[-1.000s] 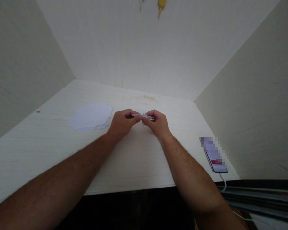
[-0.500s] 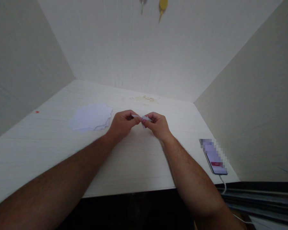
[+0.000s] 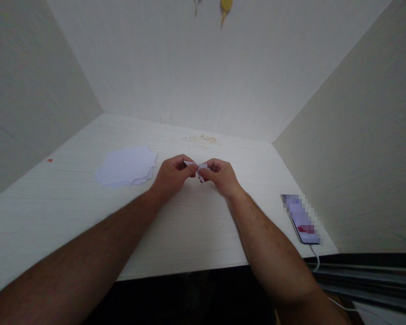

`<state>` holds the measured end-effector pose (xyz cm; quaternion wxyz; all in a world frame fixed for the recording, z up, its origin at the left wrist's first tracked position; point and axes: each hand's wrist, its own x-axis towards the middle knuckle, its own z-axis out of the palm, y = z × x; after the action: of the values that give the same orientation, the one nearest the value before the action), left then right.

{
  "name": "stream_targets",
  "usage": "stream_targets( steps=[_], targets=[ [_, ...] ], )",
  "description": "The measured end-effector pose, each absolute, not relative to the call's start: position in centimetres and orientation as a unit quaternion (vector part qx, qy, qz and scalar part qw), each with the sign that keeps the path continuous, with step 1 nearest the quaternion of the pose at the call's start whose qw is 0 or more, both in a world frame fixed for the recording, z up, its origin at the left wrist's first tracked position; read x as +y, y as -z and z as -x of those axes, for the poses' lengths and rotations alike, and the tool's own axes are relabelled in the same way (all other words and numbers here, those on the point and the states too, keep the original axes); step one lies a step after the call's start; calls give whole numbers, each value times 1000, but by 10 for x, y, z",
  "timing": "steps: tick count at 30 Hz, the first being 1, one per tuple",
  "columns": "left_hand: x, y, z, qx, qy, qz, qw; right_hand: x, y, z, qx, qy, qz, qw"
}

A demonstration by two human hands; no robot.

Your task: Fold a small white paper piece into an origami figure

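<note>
A small folded piece of white paper (image 3: 202, 167) is pinched between both my hands, above the middle of the white table. My left hand (image 3: 175, 173) grips its left side with thumb and fingers, and a pointed flap sticks up past the thumb. On the other side my right hand (image 3: 220, 175) pinches the paper, thumb on top. The thumbs nearly meet, and the fingers hide much of the paper's shape. Left of my left hand lies a loose stack of white paper sheets (image 3: 126, 165), their corners fanned out unevenly.
A phone (image 3: 300, 220) with a white cable (image 3: 314, 257) lies near the table's right edge. Walls enclose the table (image 3: 186, 234) at the back and both sides. A yellow hanging object (image 3: 226, 5) is on the back wall. Brownish marks (image 3: 208, 138) stain the table's rear.
My fingers have shifted slightly on the folded paper, and its flaps sit at a different angle. Both hands stay in nearly the same place; the camera view has moved a little.
</note>
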<state>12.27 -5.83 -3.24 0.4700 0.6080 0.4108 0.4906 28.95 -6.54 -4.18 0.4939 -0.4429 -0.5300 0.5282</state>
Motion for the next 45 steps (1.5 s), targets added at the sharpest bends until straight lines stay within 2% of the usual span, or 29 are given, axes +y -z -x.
stream_targets(
  steps=[24, 32, 45],
  targets=[
    [-59, 31, -124, 453, -471, -611, 447, -63, 47, -290, -523, -538, 433, 499],
    [-53, 42, -125, 379, -511, -502, 586, -66, 42, -290, -530, -540, 436, 487],
    [-57, 33, -124, 308, -477, -395, 722, -66, 41, -293, -532, -574, 396, 481]
  ],
)
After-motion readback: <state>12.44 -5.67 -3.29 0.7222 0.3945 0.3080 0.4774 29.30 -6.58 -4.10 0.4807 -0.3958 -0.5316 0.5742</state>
